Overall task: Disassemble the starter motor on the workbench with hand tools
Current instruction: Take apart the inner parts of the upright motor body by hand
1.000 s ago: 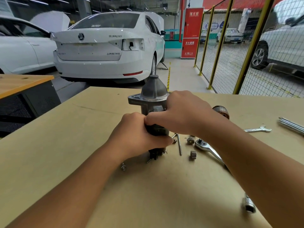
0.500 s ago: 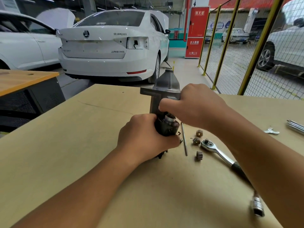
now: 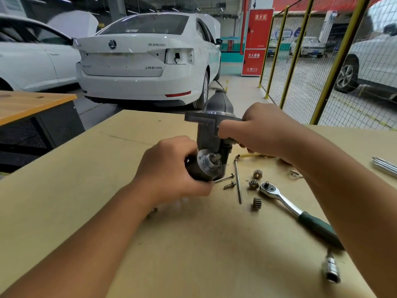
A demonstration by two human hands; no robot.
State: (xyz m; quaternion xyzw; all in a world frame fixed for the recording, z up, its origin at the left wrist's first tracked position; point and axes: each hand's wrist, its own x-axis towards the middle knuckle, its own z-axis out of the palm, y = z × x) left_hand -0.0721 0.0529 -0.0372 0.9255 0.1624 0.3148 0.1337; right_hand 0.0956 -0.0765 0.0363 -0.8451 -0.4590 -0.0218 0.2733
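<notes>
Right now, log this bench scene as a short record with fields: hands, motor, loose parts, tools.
left hand: left hand grips the dark lower body of the starter motor
right hand: right hand grips its grey upper housing
motor: held above the workbench, nose cone up
loose parts: three small gears, a long bolt, a short bolt
tools: ratchet and socket lying right of the parts

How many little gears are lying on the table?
3. One gear is farthest from the person, a second gear sits beside the ratchet head, and a third gear is nearest. Hands may hide more.
</notes>
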